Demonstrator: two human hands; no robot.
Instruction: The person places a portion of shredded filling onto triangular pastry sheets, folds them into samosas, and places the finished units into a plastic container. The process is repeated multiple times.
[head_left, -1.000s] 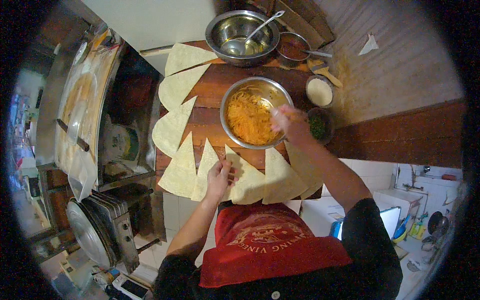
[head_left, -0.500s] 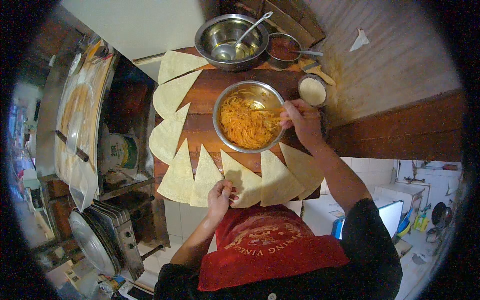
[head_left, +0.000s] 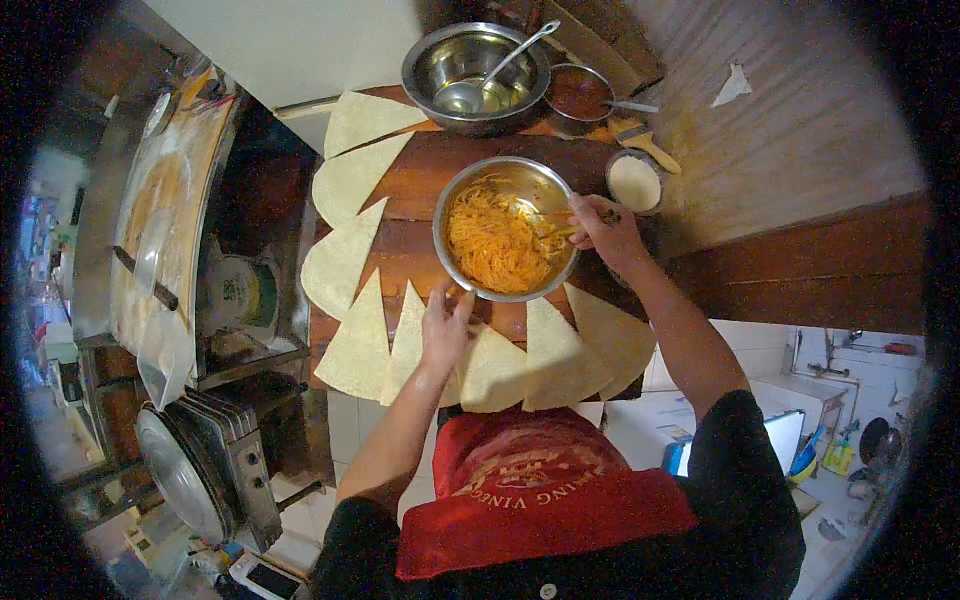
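Note:
A steel bowl of shredded orange filling, apparently carrot, sits in the middle of the wooden board. My right hand, at the bowl's right rim, is closed around chopsticks whose tips reach into the shreds. My left hand is at the bowl's near-left rim, thumb and fingers apart; whether it touches the metal I cannot tell. Beneath that hand and along the board's left and near edges lie several pale dough wedges, some overlapping.
Behind stands a larger steel bowl with a ladle. To its right are a dish of reddish paste, a brush and a bowl of pale grains. A wall borders the right; a floured board lies at far left.
My left hand has moved forward from the dough wedges at the near edge to the bowl's rim. The chopsticks have shifted in the shreds, with my right hand still around them.

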